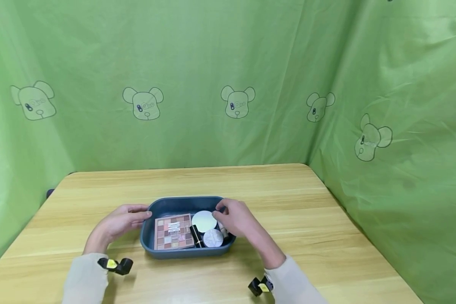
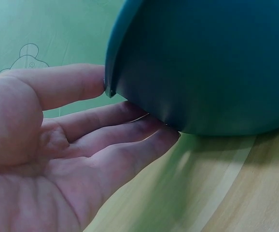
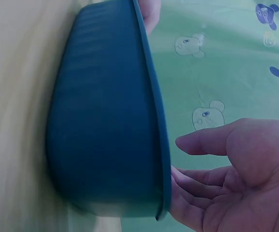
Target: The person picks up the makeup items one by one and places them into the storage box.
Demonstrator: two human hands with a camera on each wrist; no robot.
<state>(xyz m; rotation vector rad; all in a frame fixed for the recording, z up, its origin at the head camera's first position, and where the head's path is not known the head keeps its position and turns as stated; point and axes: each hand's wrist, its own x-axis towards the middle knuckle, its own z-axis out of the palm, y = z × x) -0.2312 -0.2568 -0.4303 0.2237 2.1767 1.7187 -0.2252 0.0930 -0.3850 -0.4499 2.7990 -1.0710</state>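
A dark blue tray [image 1: 186, 254] stands on the table, holding cosmetics. Inside lie an eyeshadow palette [image 1: 173, 232], a black lipstick-like tube [image 1: 196, 236], a large round white compact [image 1: 204, 221], a smaller patterned round case [image 1: 213, 238] and a pale slim tube or bottle [image 1: 223, 230] partly hidden by a hand. My left hand [image 1: 124, 220] holds the tray's left end, thumb at the rim and fingers against its outer wall [image 2: 207, 72]. Over the tray's right side is my right hand [image 1: 237, 217]. Its thumb stands apart; in the right wrist view the rim hides its other fingertips.
The wooden table [image 1: 308, 236] stretches out around the tray. Green curtains [image 1: 190, 139] printed with bear heads hang behind the table and along its sides. Each wrist carries a small black camera [image 1: 115, 266].
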